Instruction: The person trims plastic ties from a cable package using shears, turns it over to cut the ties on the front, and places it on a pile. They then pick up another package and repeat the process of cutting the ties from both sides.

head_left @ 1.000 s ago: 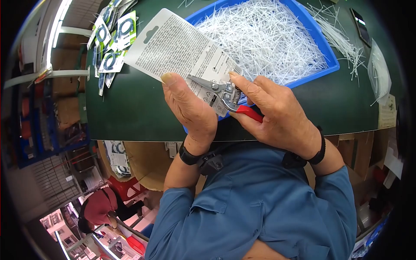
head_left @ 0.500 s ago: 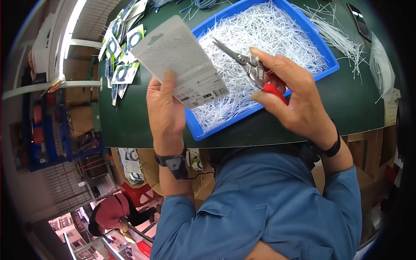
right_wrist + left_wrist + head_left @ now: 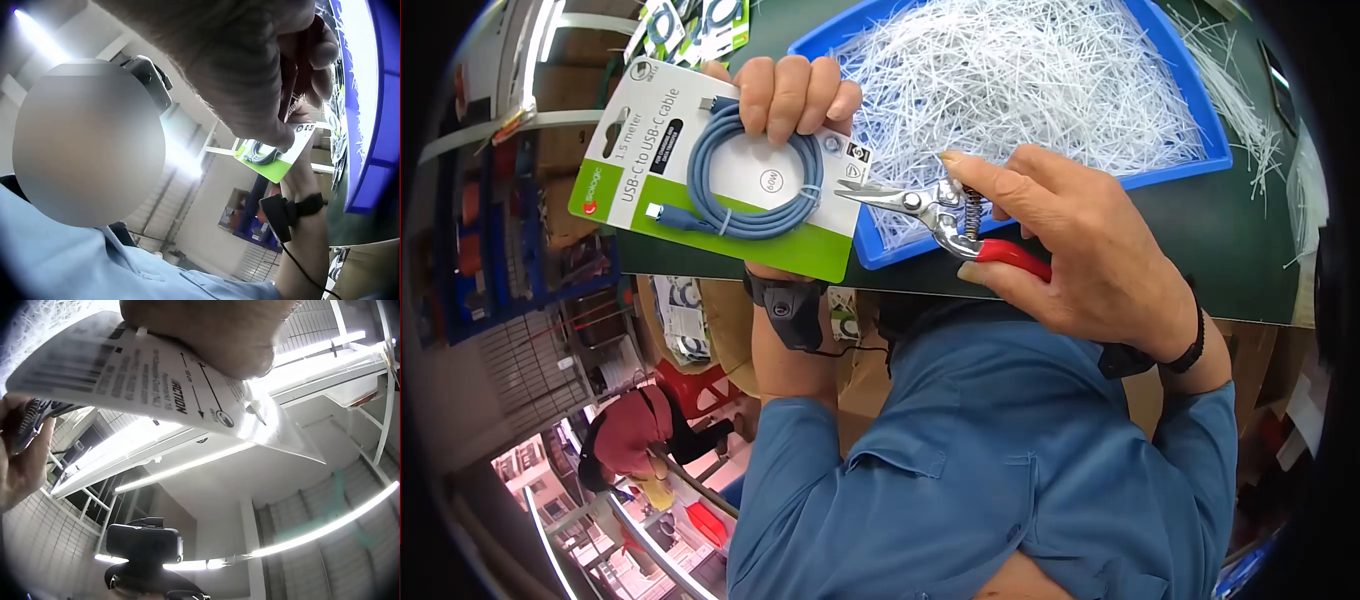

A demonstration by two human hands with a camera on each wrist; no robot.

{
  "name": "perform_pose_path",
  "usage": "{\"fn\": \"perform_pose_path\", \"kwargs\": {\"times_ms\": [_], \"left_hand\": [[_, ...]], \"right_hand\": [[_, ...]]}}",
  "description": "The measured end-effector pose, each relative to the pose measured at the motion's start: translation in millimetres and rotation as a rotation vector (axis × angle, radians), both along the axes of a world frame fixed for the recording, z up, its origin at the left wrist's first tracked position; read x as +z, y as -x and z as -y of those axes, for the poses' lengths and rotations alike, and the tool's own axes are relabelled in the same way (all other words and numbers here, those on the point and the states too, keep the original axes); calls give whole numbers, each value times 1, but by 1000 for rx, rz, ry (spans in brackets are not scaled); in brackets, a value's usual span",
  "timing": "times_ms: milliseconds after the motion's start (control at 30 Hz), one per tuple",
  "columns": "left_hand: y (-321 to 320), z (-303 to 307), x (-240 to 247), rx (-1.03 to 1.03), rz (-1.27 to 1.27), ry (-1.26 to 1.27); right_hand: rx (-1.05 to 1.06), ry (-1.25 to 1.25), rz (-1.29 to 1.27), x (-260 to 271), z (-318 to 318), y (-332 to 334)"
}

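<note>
My left hand grips the top edge of a retail card, fingers folded over its front. Tied to the card is a coiled blue USB-C cable, two clear ties showing round the coil. My right hand holds red-handled snips, thumb and fingers about the handles. Their blades are slightly parted, tips right at the card's right edge beside the coil. In the left wrist view the printed back of the card shows, with tie ends poking through.
A blue tray full of white plastic tie pieces stands behind the hands. Packaged cables lie at the back left. Long white ties and a phone lie at the right. Another person is at lower left.
The card has turned from its printed back to its cable side and moved left. The left hand now grips it from above. The snips have come down and left, to the card's edge.
</note>
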State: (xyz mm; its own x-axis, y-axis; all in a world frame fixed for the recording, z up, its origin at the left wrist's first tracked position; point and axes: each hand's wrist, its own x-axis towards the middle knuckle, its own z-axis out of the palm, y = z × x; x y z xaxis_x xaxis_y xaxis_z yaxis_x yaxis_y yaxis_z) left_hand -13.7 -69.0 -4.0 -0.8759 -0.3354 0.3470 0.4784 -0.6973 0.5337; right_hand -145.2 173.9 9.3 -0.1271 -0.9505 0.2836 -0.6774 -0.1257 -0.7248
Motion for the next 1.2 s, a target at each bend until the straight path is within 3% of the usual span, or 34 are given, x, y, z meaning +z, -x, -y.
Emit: {"fn": "perform_pose_path", "kwargs": {"times_ms": [367, 467, 600, 1033, 1200], "left_hand": [[3, 20, -8, -77, -180, 234], [-2, 19, 2, -19, -78, 524], [0, 10, 11, -26, -51, 727], [0, 44, 26, -184, -197, 741], [-3, 7, 10, -41, -162, 387]], "right_hand": [[16, -17, -55, 0, 10, -9], [14, -35, -90, 3, 9, -10], [-1, -48, -135, 9, 7, -11], [-6, -30, -124, 12, -1, -12], [3, -12, -110, 10, 0, -13]]}}
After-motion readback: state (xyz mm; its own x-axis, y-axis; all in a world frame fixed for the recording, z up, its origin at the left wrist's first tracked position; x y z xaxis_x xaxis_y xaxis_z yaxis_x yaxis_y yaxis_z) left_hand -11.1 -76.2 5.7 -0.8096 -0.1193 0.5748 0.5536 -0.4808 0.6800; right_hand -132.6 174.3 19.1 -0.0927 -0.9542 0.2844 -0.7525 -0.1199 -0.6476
